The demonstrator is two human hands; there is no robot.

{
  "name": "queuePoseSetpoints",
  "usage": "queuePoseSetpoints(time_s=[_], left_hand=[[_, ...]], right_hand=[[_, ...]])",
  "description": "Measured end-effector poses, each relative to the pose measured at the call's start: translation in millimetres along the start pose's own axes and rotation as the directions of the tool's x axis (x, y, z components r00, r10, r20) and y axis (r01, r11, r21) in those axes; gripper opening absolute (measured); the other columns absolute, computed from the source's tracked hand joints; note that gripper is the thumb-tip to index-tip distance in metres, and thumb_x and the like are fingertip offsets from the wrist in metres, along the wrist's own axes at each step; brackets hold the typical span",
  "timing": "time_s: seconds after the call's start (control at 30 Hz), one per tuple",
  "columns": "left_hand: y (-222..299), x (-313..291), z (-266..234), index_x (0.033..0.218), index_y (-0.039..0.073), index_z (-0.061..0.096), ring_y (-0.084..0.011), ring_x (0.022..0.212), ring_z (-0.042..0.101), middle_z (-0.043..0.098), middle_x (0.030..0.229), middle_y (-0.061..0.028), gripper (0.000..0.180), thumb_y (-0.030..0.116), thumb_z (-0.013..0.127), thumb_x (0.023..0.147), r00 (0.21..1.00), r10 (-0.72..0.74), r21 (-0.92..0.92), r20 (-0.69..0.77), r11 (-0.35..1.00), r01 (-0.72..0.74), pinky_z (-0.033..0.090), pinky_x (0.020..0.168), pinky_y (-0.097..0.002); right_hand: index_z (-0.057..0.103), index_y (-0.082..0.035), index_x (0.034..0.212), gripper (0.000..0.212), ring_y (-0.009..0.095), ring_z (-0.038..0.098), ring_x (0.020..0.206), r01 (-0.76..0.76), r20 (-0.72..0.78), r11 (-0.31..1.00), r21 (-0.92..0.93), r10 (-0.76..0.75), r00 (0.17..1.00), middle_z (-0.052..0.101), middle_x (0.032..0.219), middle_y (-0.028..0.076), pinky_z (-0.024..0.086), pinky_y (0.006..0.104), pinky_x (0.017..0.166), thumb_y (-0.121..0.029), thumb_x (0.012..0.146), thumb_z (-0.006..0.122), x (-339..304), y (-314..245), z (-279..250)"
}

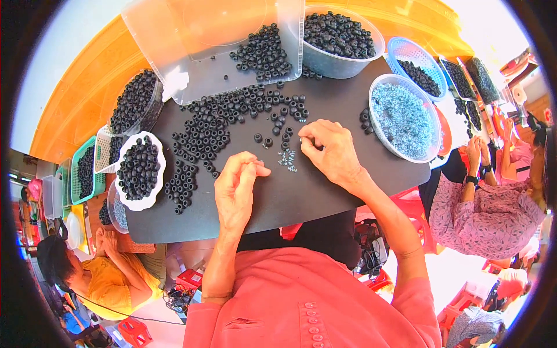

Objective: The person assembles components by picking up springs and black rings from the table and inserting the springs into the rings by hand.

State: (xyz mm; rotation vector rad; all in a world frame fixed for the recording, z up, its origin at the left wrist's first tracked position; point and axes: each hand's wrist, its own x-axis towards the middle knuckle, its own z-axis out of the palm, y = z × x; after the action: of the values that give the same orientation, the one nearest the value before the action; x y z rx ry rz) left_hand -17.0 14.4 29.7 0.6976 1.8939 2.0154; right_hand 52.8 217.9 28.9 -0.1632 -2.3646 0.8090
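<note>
Our red shirt [261, 296] fills the near edge, just short of a black table [278, 203]. Over the table's near part hangs our left hand [235, 180], fingers curled and thumb drawn in against them; we cannot tell whether anything is pinched there. Our right hand [331, 148], a little farther off, is half curled, thumb and forefinger close together; a dark patch shows beneath the fingers, and we cannot tell whether it is something held or only shadow.

Between our hands lie a few small clear bits [287, 160], with loose black beads [214, 122] just beyond. Most of the beads spread broadly over the table's left and far parts, toward a clear bin [203, 69] at the far edge. More fill a white dish [142, 205] on the left and a tub [339, 68] at the far side. On the right, a bowl [387, 147] holds pale blue bits [406, 119].

Left of us sits a person in yellow [119, 284]; well to the right, another in a patterned top [484, 214].
</note>
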Motion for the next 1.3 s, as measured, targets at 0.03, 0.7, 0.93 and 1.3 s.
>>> queuePoseSetpoints(time_s=[0.03, 0.7, 0.93, 1.3], left_hand=[[0, -3, -2, 0.104, 0.0, 0.061, -0.0122, 0.084, 0.062, 0.068, 0.086, -0.0077, 0.015, 0.008, 0.05, 0.098, 1.0, -0.006, -0.042, 0.009, 0.999, 0.006, 0.047, 0.084, -0.0281], [-11, -32, -8, 0.105, -0.001, 0.058, -0.011, 0.087, 0.063, 0.067, 0.091, -0.0072, 0.014, 0.008, 0.05, 0.099, 0.977, -0.153, -0.1, 0.149, 0.981, 0.169, 0.047, 0.084, -0.0264], [-15, -22, 3, 0.109, 0.0, 0.056, -0.0107, 0.089, 0.061, 0.067, 0.095, -0.0064, 0.014, 0.005, 0.051, 0.097, 0.981, -0.148, -0.072, 0.124, 0.985, 0.157, 0.047, 0.082, -0.0249], [-11, -13, 11, 0.101, -0.001, 0.057, -0.033, 0.104, 0.055, 0.058, 0.109, -0.0175, 0.021, -0.003, 0.061, 0.08, 0.951, 0.287, 0.606, 0.114, 0.739, -0.295, 0.045, 0.092, -0.0399]], right_hand=[[0.062, -0.008, 0.083, 0.012, 0.023, 0.061, 0.069, 0.041, 0.021, 0.997, -0.071, -0.04, 0.999, 0.062, 0.076, 0.005, 0.044, 0.0377, 0.066, -0.002, 0.074, 0.068, 0, 1, 2], [0.063, -0.006, 0.09, 0.014, 0.028, 0.062, 0.069, 0.029, 0.157, 0.999, 0.043, -0.036, 0.987, 0.06, 0.079, 0.008, 0.051, 0.0376, 0.06, -0.002, 0.077, 0.069, -39, -33, -4], [0.064, -0.005, 0.093, 0.018, 0.027, 0.064, 0.07, 0.016, 0.116, 0.997, 0.075, -0.025, 0.993, 0.063, 0.085, 0.009, 0.053, 0.0355, 0.06, 0.002, 0.077, 0.069, -36, -15, 5], [0.059, -0.005, 0.113, 0.033, 0.024, 0.057, 0.061, -0.143, -0.084, 0.927, -0.346, 0.122, 0.989, 0.055, 0.084, 0.01, 0.048, 0.0345, 0.057, 0.003, 0.081, 0.061, -33, 18, -18]])
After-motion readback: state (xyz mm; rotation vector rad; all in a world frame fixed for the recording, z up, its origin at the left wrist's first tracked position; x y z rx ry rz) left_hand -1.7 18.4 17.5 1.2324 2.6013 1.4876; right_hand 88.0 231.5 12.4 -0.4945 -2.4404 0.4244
